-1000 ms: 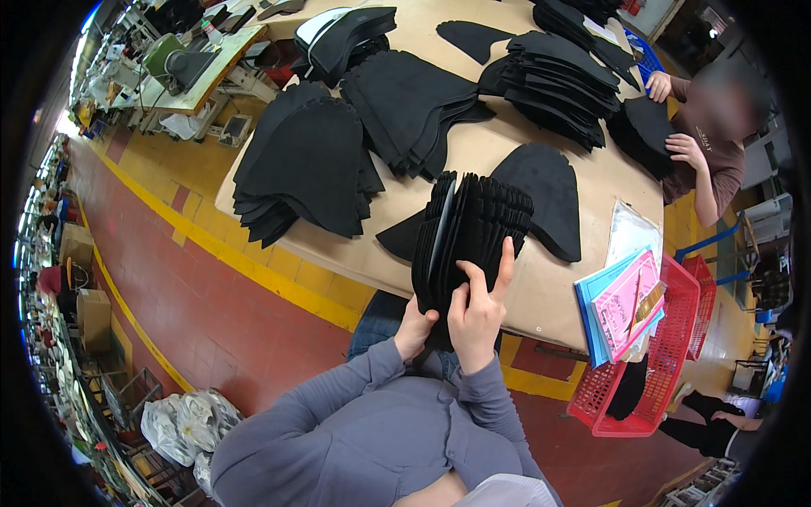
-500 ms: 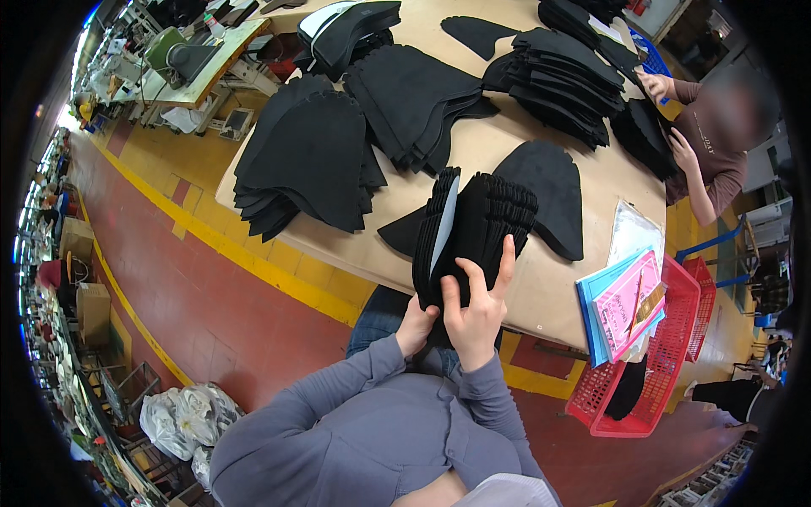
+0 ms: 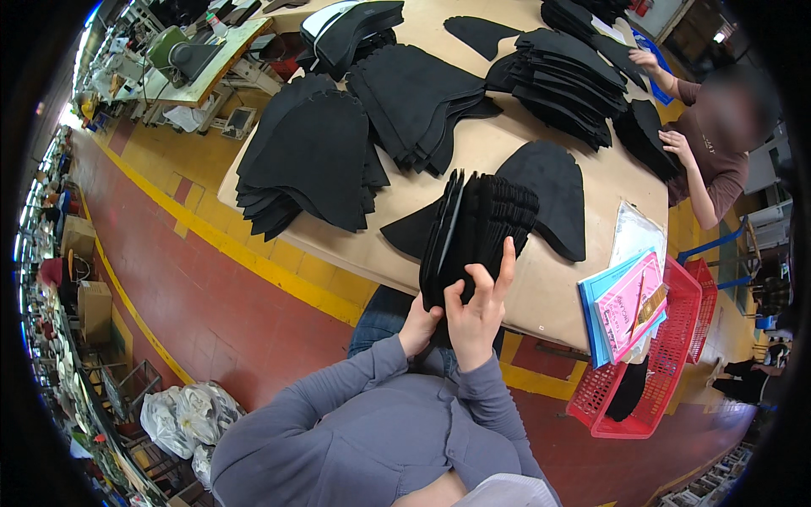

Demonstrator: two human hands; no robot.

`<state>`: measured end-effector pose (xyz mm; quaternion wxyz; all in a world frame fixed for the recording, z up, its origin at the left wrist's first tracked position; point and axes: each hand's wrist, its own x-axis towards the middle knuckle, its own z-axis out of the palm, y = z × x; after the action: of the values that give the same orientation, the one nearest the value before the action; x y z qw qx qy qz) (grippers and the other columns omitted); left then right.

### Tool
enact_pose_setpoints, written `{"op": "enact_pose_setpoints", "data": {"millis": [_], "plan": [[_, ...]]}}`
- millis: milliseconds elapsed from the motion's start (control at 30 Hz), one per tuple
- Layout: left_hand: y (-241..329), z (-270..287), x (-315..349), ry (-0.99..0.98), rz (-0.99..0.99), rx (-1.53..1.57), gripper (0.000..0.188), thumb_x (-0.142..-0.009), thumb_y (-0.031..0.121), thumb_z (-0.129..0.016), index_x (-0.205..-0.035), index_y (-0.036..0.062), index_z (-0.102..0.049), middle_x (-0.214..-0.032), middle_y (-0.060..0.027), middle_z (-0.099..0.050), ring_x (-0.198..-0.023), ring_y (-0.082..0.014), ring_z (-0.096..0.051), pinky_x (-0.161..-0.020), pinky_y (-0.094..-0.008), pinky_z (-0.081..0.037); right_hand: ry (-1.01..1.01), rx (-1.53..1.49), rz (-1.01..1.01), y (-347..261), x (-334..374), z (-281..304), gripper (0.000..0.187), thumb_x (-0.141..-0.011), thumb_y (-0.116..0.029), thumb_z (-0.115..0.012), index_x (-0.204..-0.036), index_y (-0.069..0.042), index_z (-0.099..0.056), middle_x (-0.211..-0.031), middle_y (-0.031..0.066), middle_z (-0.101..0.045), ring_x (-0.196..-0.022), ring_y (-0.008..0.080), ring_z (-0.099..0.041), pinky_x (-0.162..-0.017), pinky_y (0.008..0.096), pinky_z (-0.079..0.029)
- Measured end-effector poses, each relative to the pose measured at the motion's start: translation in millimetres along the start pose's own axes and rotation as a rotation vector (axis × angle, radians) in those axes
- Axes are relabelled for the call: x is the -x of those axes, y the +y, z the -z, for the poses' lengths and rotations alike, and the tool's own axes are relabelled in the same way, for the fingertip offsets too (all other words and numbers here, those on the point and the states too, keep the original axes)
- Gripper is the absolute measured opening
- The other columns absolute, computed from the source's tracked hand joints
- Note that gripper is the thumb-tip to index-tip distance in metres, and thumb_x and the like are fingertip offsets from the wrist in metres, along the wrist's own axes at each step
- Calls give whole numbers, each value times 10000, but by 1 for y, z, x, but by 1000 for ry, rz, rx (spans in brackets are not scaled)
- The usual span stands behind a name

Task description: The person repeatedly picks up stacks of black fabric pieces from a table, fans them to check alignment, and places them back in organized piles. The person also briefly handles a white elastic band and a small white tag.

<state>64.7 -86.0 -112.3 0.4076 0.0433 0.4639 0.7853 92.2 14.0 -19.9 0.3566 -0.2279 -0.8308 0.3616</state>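
A thick stack of black cut pieces [image 3: 481,224] stands on edge at the table's near side, its layers fanned a little at the top. My left hand [image 3: 418,325] grips the stack's lower left, thumb against its near face. My right hand [image 3: 477,313] holds its right side, with the index finger stretched up along the layers and the other fingers bent. Behind the stack, one flat rounded black piece [image 3: 553,198] lies on the table, and a pointed black piece [image 3: 410,230] shows at its left.
More black stacks [image 3: 308,160] cover the far part of the brown-topped table [image 3: 541,296]. At right, papers [image 3: 625,308] overhang a red basket [image 3: 659,389]. A co-worker [image 3: 710,152] handles black pieces at the right edge. A sewing machine [image 3: 182,55] stands far left.
The light grey face between the stack's layers has narrowed to a thin strip as the left layers came together. The co-worker's upper hand has moved up and left.
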Motion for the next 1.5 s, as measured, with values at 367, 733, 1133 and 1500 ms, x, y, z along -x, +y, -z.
{"op": "enact_pose_setpoints", "data": {"millis": [367,733,1133,1500], "plan": [[-20,15,0,-21,-49,-7,892,-763,608,-720,-1374,22,-441,-1266,-45,-563,-1131,-132,-534,-948,-302,-449,-58,85,-88,-7,-1,7,327,-708,-119,-791,-978,-54,-618,-1521,234,-269,-1186,412,-553,-869,419,-526],[26,-14,9,-75,4,-251,504,-934,152,-656,-1372,63,-423,-1003,-9,-502,-822,-58,-489,-788,-203,-436,411,-866,-724,115,46,40,891,-722,92,-680,-1458,-102,-216,-1339,145,-499,-1214,265,-506,-1052,359,-382],[170,-140,-184,446,-483,-341,1297,-677,294,-885,-1560,226,63,-1443,-289,-143,-1327,-379,-303,-1082,-363,-329,260,-896,-702,145,56,57,724,-701,46,-670,-1371,-35,-409,-1304,105,-517,-1203,249,-496,-1036,341,-382],[51,-75,-91,-607,-51,-869,660,-875,288,-720,-1394,-13,-445,-1411,-216,-473,-1277,-293,-499,-1043,-358,-420,222,-858,-752,132,46,58,756,-795,-11,-722,-1444,-27,-335,-1351,121,-494,-1227,263,-495,-1038,353,-401]]}}
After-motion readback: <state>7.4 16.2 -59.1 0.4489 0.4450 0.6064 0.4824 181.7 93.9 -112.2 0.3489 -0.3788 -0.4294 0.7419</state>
